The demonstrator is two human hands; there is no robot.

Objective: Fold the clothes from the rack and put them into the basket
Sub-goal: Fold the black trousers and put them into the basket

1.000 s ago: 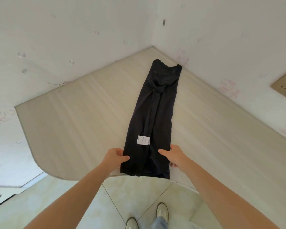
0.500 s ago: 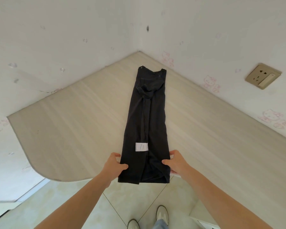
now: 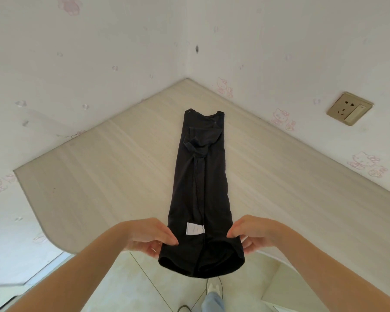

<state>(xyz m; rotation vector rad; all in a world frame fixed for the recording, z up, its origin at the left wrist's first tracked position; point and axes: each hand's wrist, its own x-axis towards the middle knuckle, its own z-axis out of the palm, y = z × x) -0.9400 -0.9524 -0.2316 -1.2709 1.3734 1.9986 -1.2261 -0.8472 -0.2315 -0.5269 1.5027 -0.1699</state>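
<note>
Fingers of my left hand (image 3: 151,236) and right hand (image 3: 250,235) pinched the black shirt's (image 3: 199,188) near hem corners, lifting them off the table (image 3: 88,176) for folding it forward.

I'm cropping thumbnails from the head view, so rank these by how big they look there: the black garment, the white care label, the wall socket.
1. The black garment, by far the largest.
2. The wall socket.
3. The white care label, smallest, though not by much, and it lies nearer the camera.

Both hands, left hand and right hand, pinch the garment's near end.
</note>
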